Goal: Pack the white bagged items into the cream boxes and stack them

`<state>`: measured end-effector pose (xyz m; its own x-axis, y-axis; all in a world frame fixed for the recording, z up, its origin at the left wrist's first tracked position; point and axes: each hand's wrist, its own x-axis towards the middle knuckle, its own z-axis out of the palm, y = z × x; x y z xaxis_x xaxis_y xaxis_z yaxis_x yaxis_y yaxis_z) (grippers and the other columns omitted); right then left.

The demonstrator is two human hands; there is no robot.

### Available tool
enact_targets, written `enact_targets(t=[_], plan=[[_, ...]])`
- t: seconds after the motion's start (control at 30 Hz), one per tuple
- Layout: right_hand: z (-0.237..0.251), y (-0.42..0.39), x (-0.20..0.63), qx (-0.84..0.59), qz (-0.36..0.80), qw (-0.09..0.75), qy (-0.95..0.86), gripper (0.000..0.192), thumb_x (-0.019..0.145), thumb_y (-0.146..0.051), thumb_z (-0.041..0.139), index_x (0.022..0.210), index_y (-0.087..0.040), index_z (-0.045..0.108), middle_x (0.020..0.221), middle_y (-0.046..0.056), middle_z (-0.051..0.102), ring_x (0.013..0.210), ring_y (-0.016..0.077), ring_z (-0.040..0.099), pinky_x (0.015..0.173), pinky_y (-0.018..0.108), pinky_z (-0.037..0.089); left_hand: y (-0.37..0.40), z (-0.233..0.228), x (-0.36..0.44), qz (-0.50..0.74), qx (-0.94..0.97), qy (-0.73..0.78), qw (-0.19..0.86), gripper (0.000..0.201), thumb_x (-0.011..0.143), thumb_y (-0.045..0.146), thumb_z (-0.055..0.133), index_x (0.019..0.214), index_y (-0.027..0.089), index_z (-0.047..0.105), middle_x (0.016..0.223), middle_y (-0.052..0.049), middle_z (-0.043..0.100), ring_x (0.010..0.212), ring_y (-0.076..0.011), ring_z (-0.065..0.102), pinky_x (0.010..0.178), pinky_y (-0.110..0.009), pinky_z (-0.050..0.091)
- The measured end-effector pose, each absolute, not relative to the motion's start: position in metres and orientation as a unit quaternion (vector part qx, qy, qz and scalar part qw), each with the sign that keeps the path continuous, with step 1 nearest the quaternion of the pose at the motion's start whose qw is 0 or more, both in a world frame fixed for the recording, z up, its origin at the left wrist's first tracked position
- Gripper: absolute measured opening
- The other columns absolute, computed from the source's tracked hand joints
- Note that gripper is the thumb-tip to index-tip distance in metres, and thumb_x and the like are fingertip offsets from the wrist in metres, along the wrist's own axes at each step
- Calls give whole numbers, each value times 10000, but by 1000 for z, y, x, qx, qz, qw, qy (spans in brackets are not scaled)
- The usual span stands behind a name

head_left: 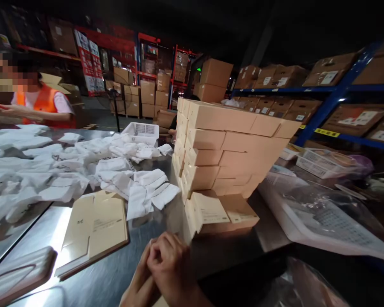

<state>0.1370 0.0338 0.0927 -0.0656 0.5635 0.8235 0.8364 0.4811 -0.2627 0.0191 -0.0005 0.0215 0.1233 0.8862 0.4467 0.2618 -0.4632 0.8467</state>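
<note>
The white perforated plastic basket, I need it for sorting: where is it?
In the head view, the white perforated plastic basket sits at the table's far middle, behind the white folded bags, left of the stacked beige cardboard boxes.

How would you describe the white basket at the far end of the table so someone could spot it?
Start at the tall stack of tan boxes on the metal table. Look left of its top, past the heap of white bags, to the table's far edge. The basket sits there: the only rigid, perforated white thing among soft bags.

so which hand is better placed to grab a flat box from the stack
Probably the left hand: the flat boxes lie on its side, while the right hand sits nearer the boxes. Both hands are clasped together, holding nothing.
</note>
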Motion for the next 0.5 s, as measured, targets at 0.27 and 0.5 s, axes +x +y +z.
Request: enact_targets(t=[0.27, 0.5], plan=[[78, 31, 200, -478, 266, 671, -500, 224, 856, -386, 619, 728, -212, 558, 780, 40, 717, 502, 133, 654, 470, 239, 527, 0, 8, 24, 559, 697, 372, 250, 399, 894, 579, 543, 935, 242, 753, 1535, -118, 521, 1325, -337, 583, 907, -358, 618], [49, -49, 377, -782, -117, 455, -409, 561, 810, -751, 488, 818, -217, 660, 766, 183, 728, 660, 327, 729, 489, 431, 567, 30, -16, -17, 528, 716, 410, 202, 534, 831, 711, 559, 877, 244, 815, 1288, -158, 712, 1150, -367, 702, 847, -447, 630]])
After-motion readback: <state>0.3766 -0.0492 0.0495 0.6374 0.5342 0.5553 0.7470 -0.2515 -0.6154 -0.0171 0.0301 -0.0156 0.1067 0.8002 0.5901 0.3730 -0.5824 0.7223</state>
